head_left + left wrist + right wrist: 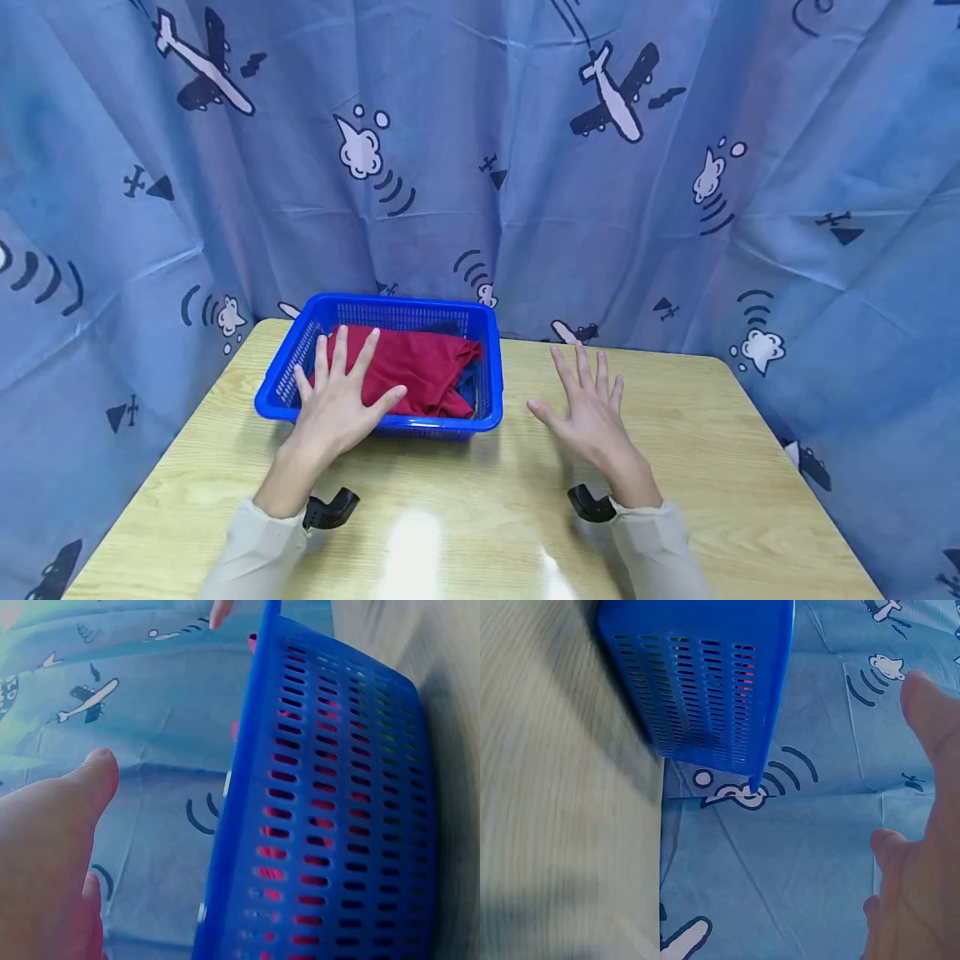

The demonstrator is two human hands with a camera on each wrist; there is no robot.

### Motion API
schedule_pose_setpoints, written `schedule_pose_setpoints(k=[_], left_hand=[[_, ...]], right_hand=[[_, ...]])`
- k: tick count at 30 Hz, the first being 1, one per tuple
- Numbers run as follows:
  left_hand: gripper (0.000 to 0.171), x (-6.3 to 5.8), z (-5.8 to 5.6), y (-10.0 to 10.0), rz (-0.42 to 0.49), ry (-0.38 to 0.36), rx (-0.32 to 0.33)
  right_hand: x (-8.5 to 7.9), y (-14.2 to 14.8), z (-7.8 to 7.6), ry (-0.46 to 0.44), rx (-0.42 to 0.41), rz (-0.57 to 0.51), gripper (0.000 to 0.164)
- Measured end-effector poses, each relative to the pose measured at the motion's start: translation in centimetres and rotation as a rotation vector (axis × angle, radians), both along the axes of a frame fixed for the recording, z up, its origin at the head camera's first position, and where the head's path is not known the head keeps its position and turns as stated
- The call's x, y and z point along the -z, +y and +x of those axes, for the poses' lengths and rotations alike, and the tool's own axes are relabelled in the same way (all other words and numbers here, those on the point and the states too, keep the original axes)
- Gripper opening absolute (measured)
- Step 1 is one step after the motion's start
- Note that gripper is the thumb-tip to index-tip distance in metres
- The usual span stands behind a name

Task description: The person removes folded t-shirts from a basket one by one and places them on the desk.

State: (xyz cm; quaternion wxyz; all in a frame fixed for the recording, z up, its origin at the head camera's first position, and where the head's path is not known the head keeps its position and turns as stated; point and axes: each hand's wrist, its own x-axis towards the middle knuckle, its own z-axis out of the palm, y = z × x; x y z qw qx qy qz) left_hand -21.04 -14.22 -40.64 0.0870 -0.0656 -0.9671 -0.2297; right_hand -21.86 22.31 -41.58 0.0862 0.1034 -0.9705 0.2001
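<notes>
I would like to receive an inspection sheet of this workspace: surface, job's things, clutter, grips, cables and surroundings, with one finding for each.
Surface: light wood-grain table, reflecting light on the near side.
Job's things: blue basket upright, holding rumpled red cloth over dark blue cloth, mostly hidden.
Clutter: nothing seen.
Grips: left hand spread, overlapping the basket in the head view, holding nothing; right hand spread, apart from the basket, holding nothing.
Cables: nothing seen.
Surroundings: blue curtain with aeroplane print, behind and at both sides.

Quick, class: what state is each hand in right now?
Left hand: open, fingers spread, holding nothing.
Right hand: open, fingers spread, holding nothing.
</notes>
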Motion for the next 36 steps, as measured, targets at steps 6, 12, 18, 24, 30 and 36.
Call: schedule_pose_setpoints(k=[6,12,18,24,30,36], left_hand=[[0.095,-0.4,-0.3,-1.5,-0.035,-0.024,-0.014],[0.093,-0.4,-0.5,-2.8,-0.062,-0.024,-0.028],[0.091,-1.0,-1.1,-3.0,-0.094,0.006,-0.007],[0.088,-1.9,-1.5,-4.0,-0.118,0.012,0.015],[0.088,-2.9,-2.2,-5.1,-0.053,-0.061,0.073],[0.08,-3.2,-3.2,-6.1,0.015,-0.07,0.161]], right_hand=[[-0.1,0.0,-0.4,-0.01,-0.028,-0.024,0.086],[0.2,-0.1,-0.6,-0.035,-0.073,-0.04,0.084],[-0.5,-0.3,-0.5,-0.034,-0.123,-0.037,0.082],[-1.7,-1.1,-0.7,-0.088,-0.213,-0.054,0.081],[-3.2,-1.5,-0.9,-0.198,-0.356,-0.174,0.082],[-4.5,-2.2,-1.7,-0.282,-0.441,-0.267,0.08]])
